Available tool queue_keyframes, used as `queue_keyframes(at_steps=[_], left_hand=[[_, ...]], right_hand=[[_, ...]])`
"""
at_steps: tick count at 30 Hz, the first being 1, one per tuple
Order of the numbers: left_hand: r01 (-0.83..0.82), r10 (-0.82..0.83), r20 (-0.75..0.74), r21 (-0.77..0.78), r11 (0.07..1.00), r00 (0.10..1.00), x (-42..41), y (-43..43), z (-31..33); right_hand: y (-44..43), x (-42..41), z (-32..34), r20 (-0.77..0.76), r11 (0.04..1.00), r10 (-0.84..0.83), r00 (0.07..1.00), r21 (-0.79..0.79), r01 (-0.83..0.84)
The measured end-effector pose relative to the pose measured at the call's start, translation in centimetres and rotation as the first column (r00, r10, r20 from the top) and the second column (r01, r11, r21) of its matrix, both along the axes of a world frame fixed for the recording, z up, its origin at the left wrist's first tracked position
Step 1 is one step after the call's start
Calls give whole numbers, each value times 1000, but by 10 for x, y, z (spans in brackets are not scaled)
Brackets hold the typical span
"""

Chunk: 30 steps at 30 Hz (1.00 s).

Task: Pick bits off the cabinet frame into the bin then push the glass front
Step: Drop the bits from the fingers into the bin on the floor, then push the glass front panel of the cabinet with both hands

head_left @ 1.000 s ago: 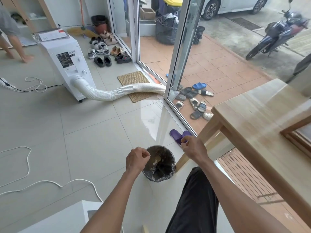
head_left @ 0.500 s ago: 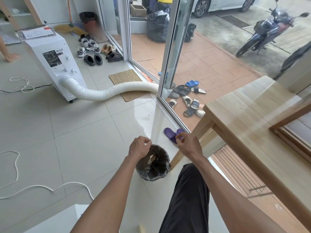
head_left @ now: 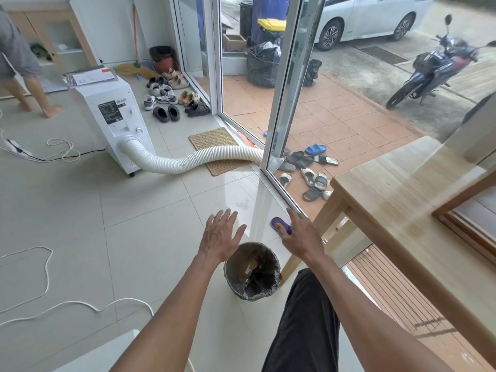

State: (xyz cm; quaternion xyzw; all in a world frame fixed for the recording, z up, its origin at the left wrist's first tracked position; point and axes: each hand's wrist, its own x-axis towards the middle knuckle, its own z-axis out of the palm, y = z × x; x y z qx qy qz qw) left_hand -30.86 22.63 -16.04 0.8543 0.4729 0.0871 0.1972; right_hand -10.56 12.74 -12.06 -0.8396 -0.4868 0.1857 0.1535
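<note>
A small round bin (head_left: 236, 285) lined with a dark bag stands on the tiled floor below my hands, with pale scraps inside. My left hand (head_left: 220, 237) hovers above its left rim, fingers spread and empty. My right hand (head_left: 300, 237) is held above its right rim, also spread with nothing in it. The light wooden cabinet (head_left: 397, 210) lies on its side at the right, its top panel facing me. Its framed glass front (head_left: 472, 210) shows at the far right edge.
A white machine (head_left: 112, 114) with a ribbed hose (head_left: 193, 161) stands at the back left. White cords (head_left: 48, 277) trail over the floor. A purple slipper (head_left: 279, 224) lies by the sliding glass door (head_left: 281, 98). Shoes and another person's legs (head_left: 32, 95) are beyond.
Both hands were pinched shut over the bin; now they have opened with fingers spread and lifted slightly. The view has tilted up a little.
</note>
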Motion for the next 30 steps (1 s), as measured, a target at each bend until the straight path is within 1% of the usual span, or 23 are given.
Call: queue_keyframes(at_steps=[4,6,8,13,16,21,26,30], left_hand=[[16,-13,-35,91,996,999,-8,10,26],[28,-22,-45,137,990,999,-11,19,44],[21,-14,-35,199,980,999,-10,27,65],[27,-42,35,337,941,999,3,35,114],[71,-105,67,385,920,992,19,25,133],[187,-260,115,434,881,959,65,-12,151],[303,-393,110,462,834,913,124,-62,155],[399,-500,109,468,788,859,172,-110,160]], right_hand=[[1,-5,19,58,997,56,997,57,-59],[2,-7,35,94,988,76,993,131,-88],[2,-7,52,164,973,78,983,202,-110],[-7,7,93,352,966,-12,936,246,-80],[-24,27,113,395,968,-75,916,250,-28],[-78,64,129,450,967,-180,874,242,75],[-159,98,134,492,937,-304,816,309,163],[-223,120,143,532,936,-318,785,311,168]])
